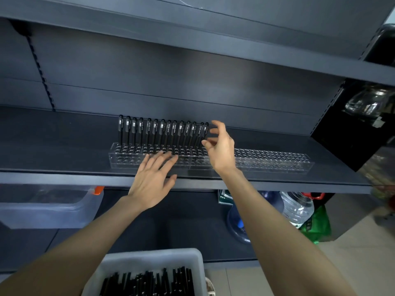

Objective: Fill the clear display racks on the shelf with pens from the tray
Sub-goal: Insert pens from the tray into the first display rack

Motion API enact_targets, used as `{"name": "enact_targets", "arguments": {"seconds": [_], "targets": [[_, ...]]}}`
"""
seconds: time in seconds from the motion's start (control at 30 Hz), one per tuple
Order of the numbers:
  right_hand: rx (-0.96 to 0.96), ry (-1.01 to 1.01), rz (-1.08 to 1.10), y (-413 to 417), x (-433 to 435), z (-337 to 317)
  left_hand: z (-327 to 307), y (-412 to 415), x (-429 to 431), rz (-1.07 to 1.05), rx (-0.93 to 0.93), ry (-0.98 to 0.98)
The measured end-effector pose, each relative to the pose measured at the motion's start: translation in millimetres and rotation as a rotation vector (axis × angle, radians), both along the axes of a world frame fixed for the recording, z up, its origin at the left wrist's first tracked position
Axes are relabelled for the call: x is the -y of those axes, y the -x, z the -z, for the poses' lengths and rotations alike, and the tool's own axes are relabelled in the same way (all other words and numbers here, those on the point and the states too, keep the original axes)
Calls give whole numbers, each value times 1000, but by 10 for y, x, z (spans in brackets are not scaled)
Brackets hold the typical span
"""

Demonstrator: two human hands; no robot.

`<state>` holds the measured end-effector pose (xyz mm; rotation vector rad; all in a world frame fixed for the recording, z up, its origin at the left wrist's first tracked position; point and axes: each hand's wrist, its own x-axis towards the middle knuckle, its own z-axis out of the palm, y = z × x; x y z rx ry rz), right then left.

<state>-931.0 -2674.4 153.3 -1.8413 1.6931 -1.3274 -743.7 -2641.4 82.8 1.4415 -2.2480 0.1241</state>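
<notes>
A single head-worn camera looks forward and down, close to the shelf (192, 182).

Black, white lettering on caps: standing pens (162, 133). Clear, grid of round holes: racks (273, 159). Dark grey-blue: shelf (53, 137). Whitish: tray (149, 258). Black: tray pens (149, 283). Green: bag (318, 225).

On the shelf (64, 146), the racks (277, 159) sit end to end. A row of pens (162, 131) stands in the left rack's rear holes. The left hand (152, 178) lies over that rack's front; the right hand (221, 146) is just right of the row. The tray (149, 256), below and in front, holds loose pens (149, 283)
</notes>
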Motion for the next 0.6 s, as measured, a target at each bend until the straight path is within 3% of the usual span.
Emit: {"name": "enact_targets", "arguments": {"seconds": [0.23, 0.4, 0.6], "targets": [[-31, -163, -49, -220, -762, 723, 496, -275, -659, -8, -79, -226], [-176, -452, -35, -383, -1440, 1707, 1179, -497, -1247, -104, -45, -487], [-383, -787, -177, -547, -2114, 2758, 2065, -699, -1815, -164, -10, -806]]}}
